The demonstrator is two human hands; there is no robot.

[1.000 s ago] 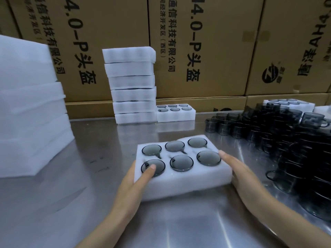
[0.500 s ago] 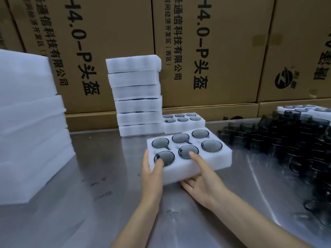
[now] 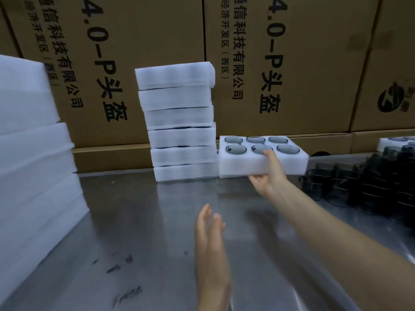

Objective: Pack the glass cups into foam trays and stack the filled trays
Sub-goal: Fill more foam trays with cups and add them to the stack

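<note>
Right-hand grip on filled tray

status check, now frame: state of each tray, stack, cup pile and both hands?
filled foam tray: six cups seated, held at the back, right of the stack
right hand: grips the tray's front edge, thumb on top
left hand: open, holds nothing
stack of filled trays: six high, upright
empty foam sheets: piled at left
loose glass cups: unpacked, heaped at right

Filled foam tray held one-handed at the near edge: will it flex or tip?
Probably stiff: the filled tray looks flat, not sagging, though only the right hand grips its near edge. Likely manageable in weight, since the left hand is off it. Tipping seems a risk: six glass cups sit in open-topped pockets.
</note>
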